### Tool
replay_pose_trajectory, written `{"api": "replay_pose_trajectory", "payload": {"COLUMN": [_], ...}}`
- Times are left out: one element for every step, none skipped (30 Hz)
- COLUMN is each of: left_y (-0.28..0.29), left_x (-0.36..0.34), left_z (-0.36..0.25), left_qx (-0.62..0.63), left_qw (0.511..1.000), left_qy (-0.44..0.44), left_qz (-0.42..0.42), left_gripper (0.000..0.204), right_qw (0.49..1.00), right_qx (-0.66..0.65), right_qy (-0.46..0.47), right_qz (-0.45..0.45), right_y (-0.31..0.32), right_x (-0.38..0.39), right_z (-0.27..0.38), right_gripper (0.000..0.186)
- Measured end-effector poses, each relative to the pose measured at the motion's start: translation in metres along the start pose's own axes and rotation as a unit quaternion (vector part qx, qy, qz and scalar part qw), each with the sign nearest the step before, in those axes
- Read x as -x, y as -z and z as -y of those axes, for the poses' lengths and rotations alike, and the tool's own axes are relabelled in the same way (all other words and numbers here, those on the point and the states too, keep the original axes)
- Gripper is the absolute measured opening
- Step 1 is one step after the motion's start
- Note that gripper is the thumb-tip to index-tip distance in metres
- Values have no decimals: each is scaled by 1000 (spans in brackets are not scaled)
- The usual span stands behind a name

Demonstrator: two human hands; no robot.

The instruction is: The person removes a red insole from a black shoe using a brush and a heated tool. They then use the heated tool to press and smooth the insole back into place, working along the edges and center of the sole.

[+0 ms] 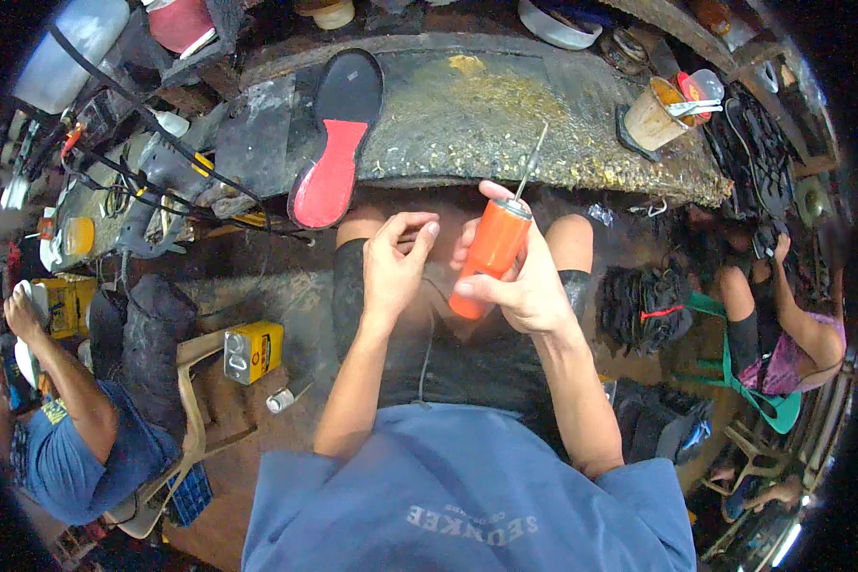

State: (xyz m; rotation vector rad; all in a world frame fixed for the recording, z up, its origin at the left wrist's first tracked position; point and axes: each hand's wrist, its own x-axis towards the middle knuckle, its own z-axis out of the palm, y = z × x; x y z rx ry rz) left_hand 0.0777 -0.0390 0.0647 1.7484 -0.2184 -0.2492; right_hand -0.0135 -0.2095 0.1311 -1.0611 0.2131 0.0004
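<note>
My right hand (536, 294) is wrapped around an orange, thick-bodied tool (496, 250) with a metal collar and a thin pointed metal shaft that tilts up and away from me. To its left my left hand (394, 272) hovers over my lap, fingers curled and thumb near the fingertips; whatever it may pinch is too small to make out. Just beyond that hand, a shoe sole (338, 143), black with a red section at its near end, lies on the workbench (429, 114) and overhangs the front edge.
A stained cup (656, 119) with utensils stands on the bench's right. Dark cables (148, 114) cross at left. A yellow can (255, 351) sits on the floor. Co-workers sit at left (86, 429) and right (801, 353). Stacked black pieces (643, 310) lie beside my right knee.
</note>
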Motion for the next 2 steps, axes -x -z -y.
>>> {"api": "replay_pose_trajectory", "payload": {"left_y": [0, 0], "left_x": [-1, -1], "left_z": [0, 1], "left_qx": [-1, 10], "left_qw": [1000, 1000], "left_qy": [11, 22], "left_qz": [4, 6], "left_gripper": [21, 21], "right_qw": [999, 1000], "right_qx": [-16, -24], "right_qy": [27, 14], "right_qz": [10, 1], "right_y": [2, 3], "right_x": [-2, -9], "right_z": [-5, -15], "right_gripper": [119, 120]}}
